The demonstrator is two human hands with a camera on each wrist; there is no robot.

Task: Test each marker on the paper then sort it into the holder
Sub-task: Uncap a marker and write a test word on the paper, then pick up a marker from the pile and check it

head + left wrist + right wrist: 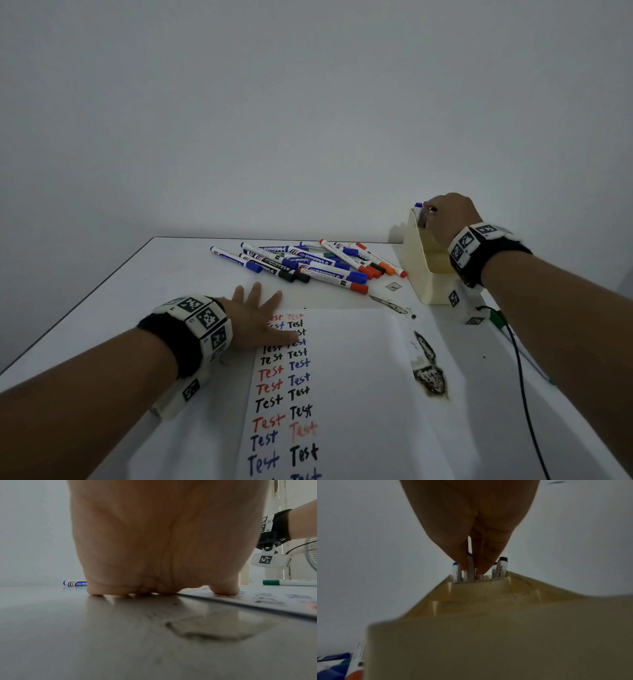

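A white sheet of paper (356, 377) with rows of "Test" in red, blue and black lies on the table. My left hand (255, 320) lies flat with spread fingers on its top left corner, palm (163, 540) down. A cream plastic holder (423, 270) stands at the back right. My right hand (445, 214) reaches over its far end and pinches a marker (470, 568) upright in the far compartment. A blue-capped marker (455, 572) and a black-capped marker (501, 568) stand beside it. A pile of loose markers (308, 263) lies behind the paper.
A green marker (498, 320) and a dark cable (524, 387) lie at the right, by the table edge. Dark scuffed stains (428, 373) mark the table beside the paper. A wall rises behind the table; a fan (311, 553) stands to the right.
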